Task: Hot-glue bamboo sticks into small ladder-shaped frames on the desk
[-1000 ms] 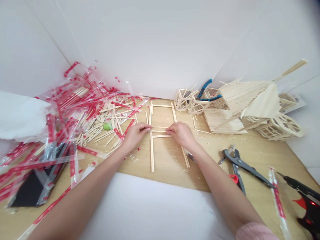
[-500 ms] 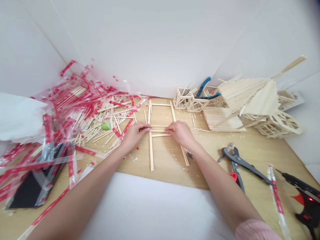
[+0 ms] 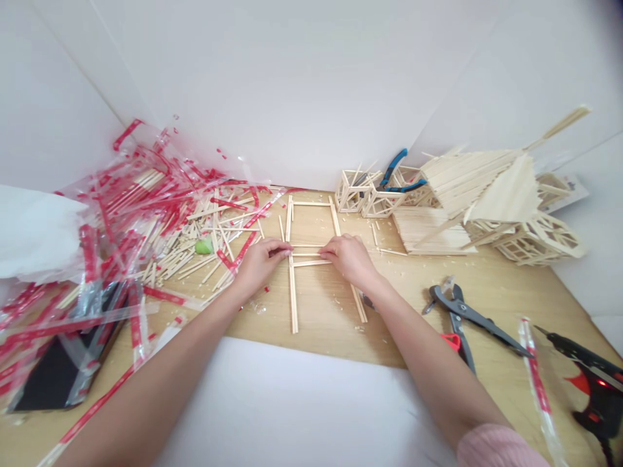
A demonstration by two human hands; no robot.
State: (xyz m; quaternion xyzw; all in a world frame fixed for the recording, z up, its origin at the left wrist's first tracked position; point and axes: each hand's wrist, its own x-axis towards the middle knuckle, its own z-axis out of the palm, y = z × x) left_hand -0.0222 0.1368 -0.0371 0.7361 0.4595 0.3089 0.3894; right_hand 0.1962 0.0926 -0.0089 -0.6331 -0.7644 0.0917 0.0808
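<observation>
A ladder-like frame of thin wooden sticks (image 3: 293, 305) lies flat on the wooden table (image 3: 413, 324). My left hand (image 3: 260, 263) pinches the left ends of the short cross sticks (image 3: 311, 258) at the frame's left rail. My right hand (image 3: 348, 256) pinches their right ends at the right rail. Both hands rest on the table, fingers closed on the sticks.
Red-and-clear wrappers and loose sticks (image 3: 160, 220) pile at the left, with a green lump (image 3: 204, 246) among them and a black phone (image 3: 58, 370) at the front left. Wooden lattice models (image 3: 491, 201), blue pliers (image 3: 396, 172), grey cutters (image 3: 467, 318) and a glue gun (image 3: 594, 383) lie right. White sheet (image 3: 292, 402) in front.
Both hands stay pinched on the cross sticks; the view has shifted slightly, otherwise nothing moved.
</observation>
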